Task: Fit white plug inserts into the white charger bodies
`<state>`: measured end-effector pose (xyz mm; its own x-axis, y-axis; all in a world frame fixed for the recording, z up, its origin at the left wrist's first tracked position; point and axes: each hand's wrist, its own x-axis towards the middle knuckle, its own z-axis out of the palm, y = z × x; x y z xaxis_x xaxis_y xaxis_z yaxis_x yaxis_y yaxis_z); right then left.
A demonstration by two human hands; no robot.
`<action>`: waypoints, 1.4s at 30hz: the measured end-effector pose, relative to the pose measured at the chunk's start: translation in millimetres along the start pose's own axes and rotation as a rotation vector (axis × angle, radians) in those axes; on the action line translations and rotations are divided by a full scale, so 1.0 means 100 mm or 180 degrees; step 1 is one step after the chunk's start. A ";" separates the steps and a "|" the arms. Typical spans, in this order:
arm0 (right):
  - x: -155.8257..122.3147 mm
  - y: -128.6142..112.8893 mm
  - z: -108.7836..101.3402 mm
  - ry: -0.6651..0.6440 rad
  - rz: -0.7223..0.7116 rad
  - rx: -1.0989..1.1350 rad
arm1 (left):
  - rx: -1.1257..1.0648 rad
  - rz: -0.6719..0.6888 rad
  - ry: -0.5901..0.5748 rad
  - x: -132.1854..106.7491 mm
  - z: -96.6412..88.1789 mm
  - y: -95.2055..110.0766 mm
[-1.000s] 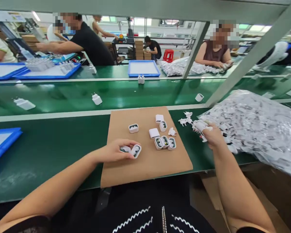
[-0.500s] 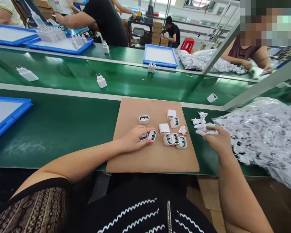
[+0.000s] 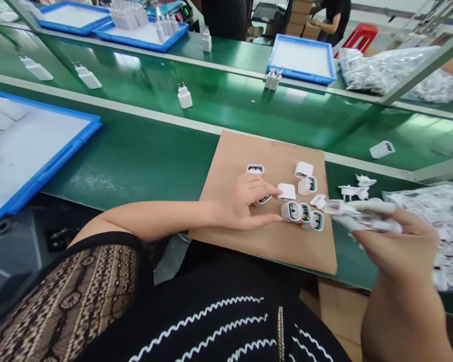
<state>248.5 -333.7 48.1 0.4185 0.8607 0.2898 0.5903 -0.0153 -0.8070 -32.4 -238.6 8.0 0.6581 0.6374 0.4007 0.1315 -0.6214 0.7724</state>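
My left hand (image 3: 245,201) is over the cardboard sheet (image 3: 226,151), thumb and forefinger spread apart. The forefinger tip is at the edge of a white charger housing (image 3: 286,191); the thumb tip is near a row of open housings (image 3: 291,211). Another housing (image 3: 265,199) is partly hidden under the fingers, and one more (image 3: 255,169) stands just behind them. To the right, my right hand (image 3: 403,241) is closed around white plastic plug pieces (image 3: 362,213), blurred by motion. Their front end is close to a loose plug piece (image 3: 318,202) on the sheet's right edge.
More plug pieces (image 3: 357,191) lie right of the cardboard, before a bag of white parts (image 3: 449,221). A blue-rimmed tray (image 3: 86,128) is at left. Beyond the metal rail, a green belt (image 3: 226,100) carries white chargers (image 3: 184,96). People work on the far side.
The view has turned down and left. My left hand has let go of two housings and spread toward the others. My right hand has brought the plug pieces closer to the cardboard.
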 end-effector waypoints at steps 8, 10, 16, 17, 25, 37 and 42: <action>-0.18 -0.32 0.44 -0.0684 -0.1131 0.0291 | -0.3067 -0.1298 -0.0479 0.20 0.22 0.13; -0.18 -0.27 0.45 -0.0645 -0.0324 0.0709 | -0.2924 -0.1052 0.0006 0.17 0.24 0.07; -0.25 -0.22 0.61 -0.0847 0.0758 0.1313 | -0.1528 -0.0030 0.0887 0.05 0.30 0.05; -0.27 -0.23 0.65 -0.0798 0.0770 0.1284 | -0.1290 0.0151 0.0893 0.05 0.30 0.06; -0.29 -0.35 0.65 -0.0211 0.0235 0.0895 | -0.0072 0.0524 0.0435 -0.09 -0.15 -0.02; -0.07 -0.55 0.89 -0.1024 0.0310 0.0422 | -0.0165 -0.0564 -0.1013 -0.26 -0.32 -0.50; -0.07 -0.62 0.93 -0.1033 0.0601 0.0364 | -0.0351 -0.1258 -0.0264 -0.32 -0.34 -0.51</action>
<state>145.0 -291.5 48.3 0.2615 0.9647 -0.0322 0.4353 -0.1477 -0.8881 -85.1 -211.4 -27.5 0.6309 0.7754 0.0253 0.3086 -0.2808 0.9088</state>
